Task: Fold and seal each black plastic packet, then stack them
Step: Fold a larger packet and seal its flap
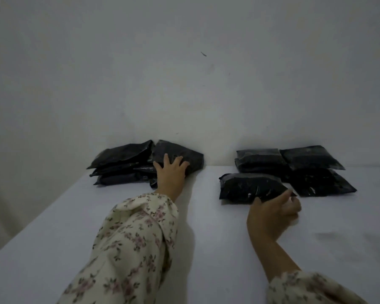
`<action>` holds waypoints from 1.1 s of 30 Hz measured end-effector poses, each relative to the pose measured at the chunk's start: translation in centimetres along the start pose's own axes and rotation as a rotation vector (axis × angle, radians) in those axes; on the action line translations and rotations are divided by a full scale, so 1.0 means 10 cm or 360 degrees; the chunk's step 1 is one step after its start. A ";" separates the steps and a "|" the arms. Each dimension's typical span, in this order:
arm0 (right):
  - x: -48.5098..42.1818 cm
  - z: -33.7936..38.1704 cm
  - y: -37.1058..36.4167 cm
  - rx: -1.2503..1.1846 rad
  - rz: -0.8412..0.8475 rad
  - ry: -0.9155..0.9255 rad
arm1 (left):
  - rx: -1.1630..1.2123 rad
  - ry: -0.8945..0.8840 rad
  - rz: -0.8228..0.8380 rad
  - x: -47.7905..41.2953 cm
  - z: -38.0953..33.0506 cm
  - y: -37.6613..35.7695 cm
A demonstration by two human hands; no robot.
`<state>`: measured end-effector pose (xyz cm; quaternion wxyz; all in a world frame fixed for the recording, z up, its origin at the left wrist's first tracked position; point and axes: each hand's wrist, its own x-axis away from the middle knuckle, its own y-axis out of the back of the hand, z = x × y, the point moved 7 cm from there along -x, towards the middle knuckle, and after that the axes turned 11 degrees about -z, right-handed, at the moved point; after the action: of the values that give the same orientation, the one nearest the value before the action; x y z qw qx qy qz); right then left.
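Our right hand (pixel 274 210) pinches the near right corner of a packet (pixel 248 187), thumb on top and fingers curled beneath. The packet lies flat on the surface (pixel 206 238), its long axis running left to right, so most of it stretches left of that hand. Just beyond it sits the stack (pixel 294 163), nearer our right hand. Well apart to the left, our left hand (pixel 170 172) rests with fingers spread on the pile (pixel 121 163) by the wall, so we judge it fetches from there.

roughly nine black packets (pixel 250 187), two hands (pixel 170 174)
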<state>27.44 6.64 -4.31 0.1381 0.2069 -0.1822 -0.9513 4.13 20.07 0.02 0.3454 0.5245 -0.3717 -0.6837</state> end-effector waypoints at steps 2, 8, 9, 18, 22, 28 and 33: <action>0.07 0.22 0.08 -0.0012 -0.0158 0.0401 | 0.0022 -0.0041 -0.0021 -0.03 -0.04 -0.02; 0.43 0.45 -0.39 0.0534 0.0179 0.1469 | -0.0049 -0.0093 -0.0045 -0.07 -0.13 -0.03; 0.35 0.38 -0.40 0.0598 0.0205 0.1311 | -0.0063 -0.0094 -0.0060 -0.08 -0.12 -0.03; 0.17 0.27 -0.36 0.0545 0.0075 0.1071 | 0.0087 -0.0079 -0.0248 -0.15 -0.20 0.01; 0.43 0.48 -0.29 0.0182 0.0126 0.1443 | 0.0496 -0.0044 -0.0401 0.04 -0.31 0.17; 0.75 0.37 -0.35 -0.0794 0.1314 -0.0125 | 0.1332 0.0103 -0.0506 0.69 -0.50 0.50; 0.87 0.24 -0.26 -0.1346 0.1347 -0.0858 | 0.1826 0.0272 -0.0269 1.25 -0.46 0.64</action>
<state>18.27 6.74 -6.29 0.5194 -0.2005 0.1136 -0.8229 6.45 5.56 -0.97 -0.0206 0.7088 -0.6100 -0.3536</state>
